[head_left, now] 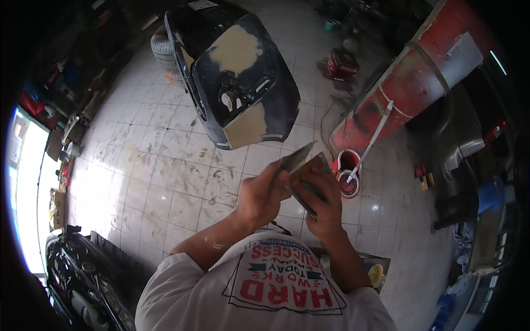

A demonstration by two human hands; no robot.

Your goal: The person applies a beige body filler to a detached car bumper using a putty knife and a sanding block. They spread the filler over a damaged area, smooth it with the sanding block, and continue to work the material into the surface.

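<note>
My left hand (259,196), fingers closed, grips a thin flat spreader blade (293,157) that points up and forward. My right hand (320,201), also closed, holds a second flat blade (309,196) with brownish-yellow material near its top. The two blades are close together in front of my chest; whether they touch is unclear. Beyond them a dark car bumper or body panel (276,110), with beige filler patches (234,47), stands raised above the floor.
A red panel (408,77) leans at the right, with a white long-handled tool (367,143) in red-and-white buckets (348,160). A tyre (163,47) is behind the dark panel. Black car parts (77,287) lie lower left; a car (464,143) is at right, on a tiled floor (138,182).
</note>
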